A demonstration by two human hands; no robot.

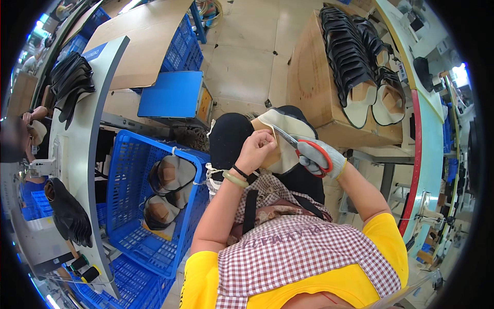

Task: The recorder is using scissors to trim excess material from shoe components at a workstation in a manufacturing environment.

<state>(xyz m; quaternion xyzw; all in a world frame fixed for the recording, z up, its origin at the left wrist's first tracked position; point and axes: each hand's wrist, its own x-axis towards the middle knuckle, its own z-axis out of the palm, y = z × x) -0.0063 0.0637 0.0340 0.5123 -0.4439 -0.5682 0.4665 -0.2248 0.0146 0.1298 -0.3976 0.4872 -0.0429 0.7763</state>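
Note:
Across my lap lies a shoe upper, its cream lining facing up and its edge black. Bare, with thumb and fingers pinched on the upper's edge, my left hand wears a dark band and a pale bangle at the wrist. My right hand, in a grey glove, grips a pair of scissors with red handles. The scissor blades point up and left, close beside the pinched edge. Whether they touch the material, I cannot tell.
To my left, a blue plastic crate holds several similar uppers. A blue-topped stool stands ahead of it. Stacked black uppers rest on a cardboard box at the right. Workbenches flank both sides; another person sits far left.

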